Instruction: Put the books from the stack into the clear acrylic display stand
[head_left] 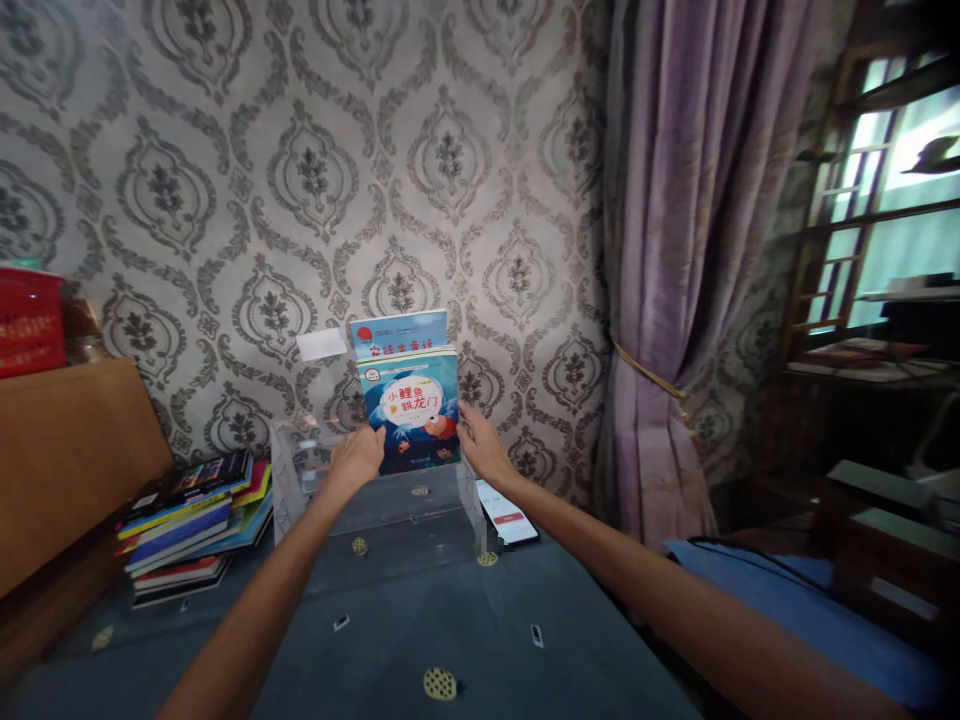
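Observation:
Two children's books stand upright against the patterned wall inside a clear plastic box (390,510). The front book (411,405) has a blue cover with a fish picture and red characters. My left hand (358,455) grips its lower left edge and my right hand (480,445) grips its lower right edge. A second blue book (397,335) stands just behind it, its top showing above the front one.
A stack of colourful books (191,525) lies at the left on the dark blue cloth (450,640). A phone (506,512) lies right of the box. A wooden cabinet (67,450) with a red basket (30,320) stands far left. A purple curtain (675,280) and window are right.

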